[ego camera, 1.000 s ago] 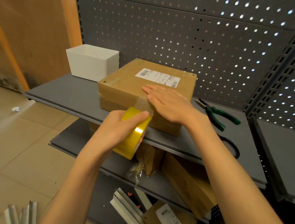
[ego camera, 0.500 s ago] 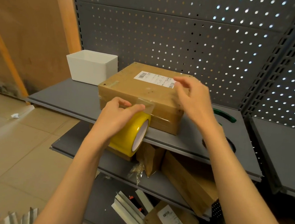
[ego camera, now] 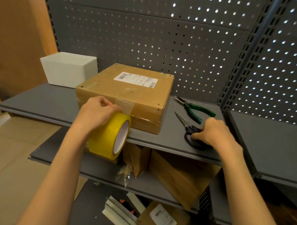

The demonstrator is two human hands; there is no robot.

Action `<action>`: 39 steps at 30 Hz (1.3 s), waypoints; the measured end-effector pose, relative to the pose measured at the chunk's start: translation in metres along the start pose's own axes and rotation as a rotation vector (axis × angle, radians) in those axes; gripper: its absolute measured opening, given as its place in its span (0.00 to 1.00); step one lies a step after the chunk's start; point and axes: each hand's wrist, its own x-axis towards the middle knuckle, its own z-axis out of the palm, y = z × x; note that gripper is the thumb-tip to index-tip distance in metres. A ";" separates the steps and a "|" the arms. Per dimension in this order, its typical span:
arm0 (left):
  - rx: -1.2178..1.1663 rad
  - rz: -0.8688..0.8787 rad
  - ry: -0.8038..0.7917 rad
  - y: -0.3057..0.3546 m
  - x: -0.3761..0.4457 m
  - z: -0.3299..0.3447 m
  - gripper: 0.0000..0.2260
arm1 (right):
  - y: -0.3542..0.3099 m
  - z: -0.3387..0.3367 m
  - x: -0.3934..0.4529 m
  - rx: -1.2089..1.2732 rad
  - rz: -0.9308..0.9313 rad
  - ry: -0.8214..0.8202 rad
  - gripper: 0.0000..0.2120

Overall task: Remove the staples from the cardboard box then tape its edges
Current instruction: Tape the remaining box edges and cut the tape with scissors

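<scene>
A flat cardboard box (ego camera: 127, 93) with a white shipping label lies on the upper grey shelf (ego camera: 52, 103). A clear strip of tape runs from its top front edge down to a yellow tape roll (ego camera: 110, 135). My left hand (ego camera: 97, 112) grips that roll against the box's front face, thumb and fingers near the strip. To the right of the box, my right hand (ego camera: 210, 133) curls round the black handles of a pair of scissors (ego camera: 188, 128) lying on the shelf.
Green-handled pliers (ego camera: 194, 108) lie behind the scissors. A white open bin (ego camera: 69, 70) stands left of the box. Lower shelves hold more cardboard boxes (ego camera: 179, 177) and metal strips (ego camera: 121, 214). A perforated grey back panel rises behind.
My right hand left the box top and moved right and down onto the scissors. My left hand lifted the tape roll slightly against the box front.
</scene>
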 end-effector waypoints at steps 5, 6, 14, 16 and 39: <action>0.032 0.015 0.065 0.003 -0.006 0.000 0.11 | -0.001 0.006 -0.002 0.012 -0.003 0.017 0.13; 0.033 0.020 0.067 0.004 -0.007 0.001 0.10 | -0.001 0.005 -0.002 0.046 -0.007 0.038 0.12; 0.020 0.031 0.100 0.006 -0.008 0.002 0.08 | -0.014 -0.032 -0.023 0.818 -0.322 0.082 0.13; 0.028 0.033 0.099 0.007 -0.008 0.002 0.09 | -0.020 -0.039 -0.033 0.823 -0.453 -0.045 0.19; -0.075 0.019 0.061 0.004 0.000 0.001 0.05 | -0.029 -0.023 -0.031 0.438 -0.504 -0.507 0.35</action>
